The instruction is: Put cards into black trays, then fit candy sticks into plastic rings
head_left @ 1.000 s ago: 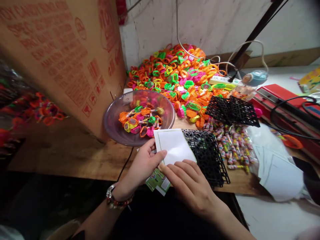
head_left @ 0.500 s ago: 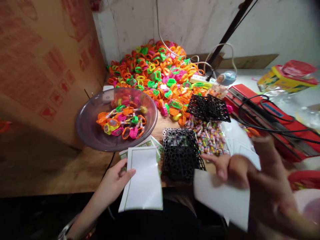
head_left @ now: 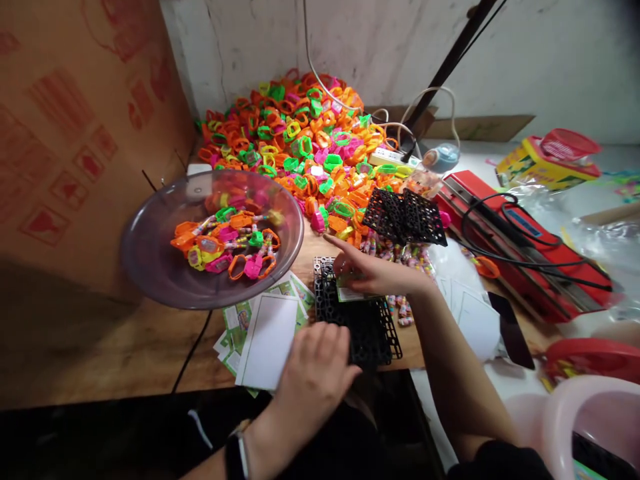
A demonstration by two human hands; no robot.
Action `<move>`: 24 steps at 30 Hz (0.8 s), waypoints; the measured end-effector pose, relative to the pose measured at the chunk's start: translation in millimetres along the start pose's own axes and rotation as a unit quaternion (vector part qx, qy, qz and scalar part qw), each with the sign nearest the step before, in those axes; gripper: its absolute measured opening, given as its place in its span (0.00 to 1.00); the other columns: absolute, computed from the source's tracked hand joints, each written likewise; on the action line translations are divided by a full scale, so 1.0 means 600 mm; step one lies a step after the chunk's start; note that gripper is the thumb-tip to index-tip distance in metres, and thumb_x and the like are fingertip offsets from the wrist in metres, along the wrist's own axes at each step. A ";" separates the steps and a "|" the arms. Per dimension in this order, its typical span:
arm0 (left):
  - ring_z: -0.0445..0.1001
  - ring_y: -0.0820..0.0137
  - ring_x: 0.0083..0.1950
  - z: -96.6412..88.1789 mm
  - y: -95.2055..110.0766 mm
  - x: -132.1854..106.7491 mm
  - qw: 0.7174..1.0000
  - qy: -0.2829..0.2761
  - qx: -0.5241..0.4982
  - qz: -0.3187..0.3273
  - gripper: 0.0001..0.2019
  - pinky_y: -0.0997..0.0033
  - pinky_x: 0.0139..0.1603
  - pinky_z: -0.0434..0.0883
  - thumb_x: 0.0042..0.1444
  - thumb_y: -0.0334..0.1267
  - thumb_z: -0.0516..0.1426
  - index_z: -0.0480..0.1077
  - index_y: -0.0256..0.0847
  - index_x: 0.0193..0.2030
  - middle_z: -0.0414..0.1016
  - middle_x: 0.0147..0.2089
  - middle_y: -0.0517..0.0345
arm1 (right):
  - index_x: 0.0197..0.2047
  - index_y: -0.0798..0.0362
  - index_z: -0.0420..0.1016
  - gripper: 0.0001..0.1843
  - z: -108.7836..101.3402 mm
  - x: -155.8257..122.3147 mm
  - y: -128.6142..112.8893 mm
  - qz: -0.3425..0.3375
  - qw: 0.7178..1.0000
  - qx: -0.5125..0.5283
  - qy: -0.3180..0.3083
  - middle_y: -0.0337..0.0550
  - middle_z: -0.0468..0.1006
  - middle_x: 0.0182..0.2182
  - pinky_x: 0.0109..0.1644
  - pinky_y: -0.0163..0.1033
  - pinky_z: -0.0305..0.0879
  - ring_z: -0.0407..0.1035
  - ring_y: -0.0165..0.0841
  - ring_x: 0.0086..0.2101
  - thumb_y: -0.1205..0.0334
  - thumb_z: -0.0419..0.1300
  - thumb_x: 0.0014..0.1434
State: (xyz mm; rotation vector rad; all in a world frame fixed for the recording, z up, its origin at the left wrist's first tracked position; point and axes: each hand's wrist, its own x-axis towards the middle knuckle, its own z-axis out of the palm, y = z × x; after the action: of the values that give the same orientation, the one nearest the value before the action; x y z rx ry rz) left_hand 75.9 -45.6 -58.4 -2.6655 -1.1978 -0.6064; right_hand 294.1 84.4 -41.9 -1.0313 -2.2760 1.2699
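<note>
My right hand (head_left: pixel 380 275) lies on the black grid tray (head_left: pixel 373 337) in the middle of the table. It pinches a small white and green card (head_left: pixel 349 294), with the forefinger stretched toward the toy pile. My left hand (head_left: pixel 314 375) sits with bent fingers at the tray's near left corner, touching the edge of a stack of white cards (head_left: pixel 267 340). Green printed cards (head_left: pixel 234 328) fan out under that stack. A purple see-through bowl (head_left: pixel 150 270) holding several coloured toy watches (head_left: pixel 227 243) stands to the left.
A big heap of orange, green and pink toy watches (head_left: pixel 310 133) fills the back. Beside it are a second black grid (head_left: pixel 406 217), wrapped candies (head_left: pixel 395 257), a red sealing machine (head_left: pixel 525 233) with cables, a cardboard box (head_left: pixel 75 133) at left and a pink basin (head_left: pixel 590 413) at right.
My right hand swung in from the right and now rests on the black tray with a small card. My left hand let go of the white card stack and moved right to the tray's corner.
</note>
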 end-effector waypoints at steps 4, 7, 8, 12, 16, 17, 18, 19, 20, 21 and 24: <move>0.59 0.53 0.67 0.041 0.037 0.020 0.997 -0.047 -0.046 0.042 0.32 0.49 0.66 0.57 0.62 0.58 0.49 0.64 0.34 0.62 0.64 0.65 0.44 | 0.72 0.55 0.31 0.47 0.013 -0.002 -0.002 0.001 0.999 -0.033 0.019 0.46 0.70 0.42 0.48 0.43 0.70 0.69 0.32 0.40 0.71 0.53 0.55; 0.60 0.51 0.66 0.064 0.036 0.020 0.996 -0.066 -0.042 0.029 0.30 0.48 0.64 0.58 0.62 0.57 0.48 0.64 0.36 0.62 0.65 0.64 0.42 | 0.72 0.57 0.33 0.48 0.020 0.001 -0.004 0.005 0.998 -0.055 0.037 0.46 0.72 0.41 0.46 0.41 0.71 0.70 0.31 0.39 0.72 0.53 0.53; 0.61 0.51 0.66 0.068 0.034 0.019 0.997 -0.065 -0.040 0.030 0.29 0.48 0.64 0.59 0.63 0.56 0.49 0.64 0.36 0.62 0.66 0.64 0.42 | 0.72 0.57 0.33 0.48 0.022 0.003 -0.004 0.003 0.997 -0.065 0.042 0.46 0.72 0.41 0.46 0.41 0.71 0.70 0.31 0.38 0.72 0.53 0.52; 0.62 0.53 0.65 0.071 0.028 0.018 0.996 -0.074 -0.032 0.037 0.25 0.49 0.64 0.60 0.64 0.51 0.50 0.64 0.38 0.62 0.65 0.64 0.43 | 0.72 0.58 0.33 0.50 0.028 0.010 -0.006 0.012 0.993 -0.108 0.038 0.45 0.74 0.40 0.43 0.39 0.71 0.70 0.30 0.36 0.74 0.53 0.50; 0.58 0.50 0.68 0.074 0.026 0.024 0.994 -0.086 -0.042 0.043 0.26 0.40 0.65 0.56 0.62 0.53 0.52 0.65 0.40 0.61 0.63 0.65 0.39 | 0.72 0.58 0.32 0.53 0.050 0.019 -0.023 0.071 0.974 -0.211 0.044 0.52 0.75 0.43 0.43 0.41 0.71 0.71 0.35 0.37 0.78 0.51 0.46; 0.57 0.48 0.68 0.076 0.025 0.025 0.994 -0.086 -0.047 0.046 0.26 0.38 0.65 0.57 0.61 0.54 0.52 0.65 0.40 0.61 0.63 0.65 0.38 | 0.72 0.57 0.33 0.52 0.059 0.021 -0.030 0.087 0.964 -0.244 0.059 0.54 0.75 0.45 0.43 0.42 0.71 0.71 0.36 0.39 0.79 0.50 0.46; 0.57 0.47 0.68 0.079 0.024 0.025 0.994 -0.086 -0.052 0.048 0.27 0.38 0.64 0.57 0.61 0.54 0.53 0.65 0.40 0.61 0.64 0.64 0.38 | 0.72 0.56 0.33 0.52 0.068 0.022 -0.038 0.102 0.952 -0.277 0.076 0.56 0.75 0.47 0.43 0.43 0.71 0.72 0.38 0.41 0.79 0.49 0.47; 0.58 0.46 0.67 0.082 0.023 0.026 0.993 -0.086 -0.057 0.048 0.28 0.38 0.63 0.59 0.59 0.55 0.54 0.66 0.40 0.61 0.65 0.63 0.38 | 0.73 0.55 0.34 0.50 0.078 0.023 -0.046 0.115 0.939 -0.308 0.096 0.58 0.74 0.49 0.44 0.45 0.71 0.72 0.40 0.42 0.80 0.48 0.48; 0.60 0.45 0.67 0.084 0.022 0.026 0.994 -0.083 -0.062 0.047 0.28 0.38 0.63 0.60 0.58 0.55 0.55 0.66 0.42 0.60 0.66 0.62 0.40 | 0.73 0.53 0.35 0.48 0.087 0.021 -0.054 0.125 0.925 -0.339 0.122 0.59 0.73 0.50 0.45 0.48 0.71 0.72 0.43 0.44 0.80 0.47 0.50; 0.61 0.45 0.66 0.085 0.021 0.026 0.994 -0.080 -0.065 0.045 0.27 0.38 0.62 0.61 0.58 0.56 0.56 0.67 0.44 0.59 0.66 0.62 0.41 | 0.73 0.51 0.36 0.47 0.096 0.017 -0.061 0.130 0.907 -0.368 0.157 0.60 0.72 0.53 0.48 0.53 0.69 0.71 0.46 0.47 0.80 0.47 0.53; 0.60 0.44 0.66 0.085 0.018 0.026 0.994 -0.075 -0.066 0.044 0.26 0.38 0.61 0.62 0.56 0.56 0.57 0.69 0.47 0.58 0.65 0.63 0.43 | 0.72 0.44 0.37 0.43 0.116 -0.007 -0.077 0.122 0.846 -0.419 0.307 0.58 0.61 0.64 0.59 0.74 0.50 0.56 0.57 0.62 0.75 0.50 0.59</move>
State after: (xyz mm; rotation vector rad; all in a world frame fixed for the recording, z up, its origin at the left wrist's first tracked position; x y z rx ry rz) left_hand 108.4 -26.7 -97.5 -2.9027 -1.1032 -0.4954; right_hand 235.6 24.4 -41.0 -1.7271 -2.1674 -0.1373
